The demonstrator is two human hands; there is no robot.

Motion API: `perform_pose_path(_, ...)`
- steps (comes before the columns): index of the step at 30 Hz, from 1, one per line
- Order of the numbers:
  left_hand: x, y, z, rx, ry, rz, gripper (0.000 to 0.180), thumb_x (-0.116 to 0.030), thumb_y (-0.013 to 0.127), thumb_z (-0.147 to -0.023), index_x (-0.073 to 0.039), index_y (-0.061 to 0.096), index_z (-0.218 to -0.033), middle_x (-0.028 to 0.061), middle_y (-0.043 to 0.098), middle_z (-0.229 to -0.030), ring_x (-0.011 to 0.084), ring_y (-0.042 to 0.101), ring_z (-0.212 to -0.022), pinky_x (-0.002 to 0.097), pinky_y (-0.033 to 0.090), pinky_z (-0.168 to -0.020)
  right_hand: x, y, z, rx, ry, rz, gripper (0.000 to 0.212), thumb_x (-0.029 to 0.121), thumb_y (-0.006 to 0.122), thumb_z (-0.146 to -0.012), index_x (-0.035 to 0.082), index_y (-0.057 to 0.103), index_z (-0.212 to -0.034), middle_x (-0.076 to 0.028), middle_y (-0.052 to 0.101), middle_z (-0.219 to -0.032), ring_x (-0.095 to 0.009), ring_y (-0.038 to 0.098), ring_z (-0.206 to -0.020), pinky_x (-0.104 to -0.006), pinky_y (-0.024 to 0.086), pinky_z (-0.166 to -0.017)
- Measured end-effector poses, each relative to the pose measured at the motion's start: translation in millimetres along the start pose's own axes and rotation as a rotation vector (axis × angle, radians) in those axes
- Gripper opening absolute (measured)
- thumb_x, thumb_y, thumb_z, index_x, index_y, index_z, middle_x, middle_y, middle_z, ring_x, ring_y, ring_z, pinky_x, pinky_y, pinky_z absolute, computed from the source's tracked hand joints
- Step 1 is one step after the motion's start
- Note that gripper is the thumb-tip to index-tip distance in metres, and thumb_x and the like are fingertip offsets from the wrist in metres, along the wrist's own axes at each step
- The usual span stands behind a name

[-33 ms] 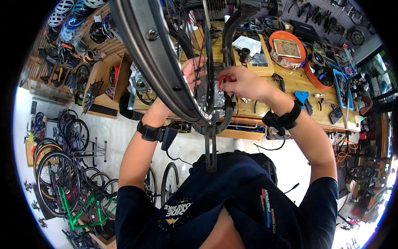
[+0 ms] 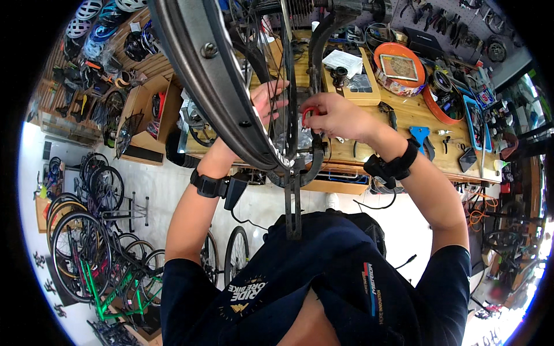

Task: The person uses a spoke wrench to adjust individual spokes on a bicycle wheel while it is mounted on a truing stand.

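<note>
A bare black wheel rim (image 2: 222, 75) stands upright in a dark wheel truing stand (image 2: 319, 49), with thin spokes running up to the hub. My right hand (image 2: 340, 117) is just right of the rim, its thumb and fingers closed on a small red spoke wrench (image 2: 310, 111) next to the spokes. On the other side, my left hand (image 2: 266, 99) reaches behind the rim. Its fingers are stretched out and apart beside the spokes, and the rim covers part of the palm.
The wooden workbench (image 2: 404, 128) carries an orange round tray (image 2: 401, 55), a yellow-edged box (image 2: 369, 95), a blue tool (image 2: 420, 136) and a blue bin (image 2: 476, 115). Several bicycles (image 2: 86, 242) stand on the left floor, below a cardboard box (image 2: 141, 118). Helmets (image 2: 95, 34) hang at upper left.
The rim has shifted very slightly, its valve hole and lettering a little moved. My right hand and the red spoke wrench have edged slightly left. My left hand stays nearly in place.
</note>
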State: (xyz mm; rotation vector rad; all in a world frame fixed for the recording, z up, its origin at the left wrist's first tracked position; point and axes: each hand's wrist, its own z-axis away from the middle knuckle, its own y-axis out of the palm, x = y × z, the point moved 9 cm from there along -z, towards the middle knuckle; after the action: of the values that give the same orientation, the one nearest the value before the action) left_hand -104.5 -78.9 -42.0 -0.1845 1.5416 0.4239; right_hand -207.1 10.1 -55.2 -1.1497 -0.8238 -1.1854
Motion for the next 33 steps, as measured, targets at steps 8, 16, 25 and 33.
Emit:
perform_pose_path(8,41.0,-34.2,-3.4,-0.165,-0.055,-0.343,0.072,-0.052,0.048,-0.094,-0.001,0.031,-0.143,0.0099,0.05,-0.131,0.0195,0.051,-0.117,0.0352,0.035,-0.101,5.2,4.8,-8.8,-0.057,-0.11,0.003,0.027,0.012,0.065,-0.078,-0.007,0.063,-0.097,-0.008,0.062,-0.07,-0.012,0.056,-0.06,-0.0271,0.045,-0.052)
perform_pose_path(16,12.0,2.4,3.6,-0.151,-0.088,-0.198,0.055,-0.047,0.051,-0.094,-0.001,0.043,-0.123,0.0124,0.06,-0.106,0.0177,0.058,-0.097,0.0305,0.044,-0.089,10.4,13.9,11.7,0.079,-0.037,-0.172,0.025,0.011,0.063,-0.086,-0.002,0.06,-0.107,-0.002,0.058,-0.07,-0.007,0.05,-0.055,-0.0213,0.04,-0.049)
perform_pose_path(25,-38.6,24.7,23.2,-0.155,-0.328,0.053,0.075,-0.072,0.048,-0.083,-0.002,0.05,-0.109,0.009,0.062,-0.085,0.0141,0.06,-0.079,0.0244,0.044,-0.073,9.9,-12.7,27.9,-0.061,-0.03,-0.297,0.028,0.01,0.062,-0.089,-0.003,0.058,-0.113,-0.001,0.057,-0.071,-0.005,0.045,-0.053,-0.0199,0.036,-0.047)
perform_pose_path(33,-40.6,19.9,20.2,-0.148,-0.369,-0.043,0.079,-0.071,0.036,-0.085,-0.001,0.049,-0.12,0.0111,0.064,-0.094,0.0192,0.06,-0.083,0.0299,0.045,-0.077,6.2,-10.0,21.7,-0.036,-0.074,-0.306,0.03,0.011,0.062,-0.089,-0.004,0.057,-0.114,-0.001,0.058,-0.072,-0.005,0.046,-0.053,-0.0194,0.037,-0.047)
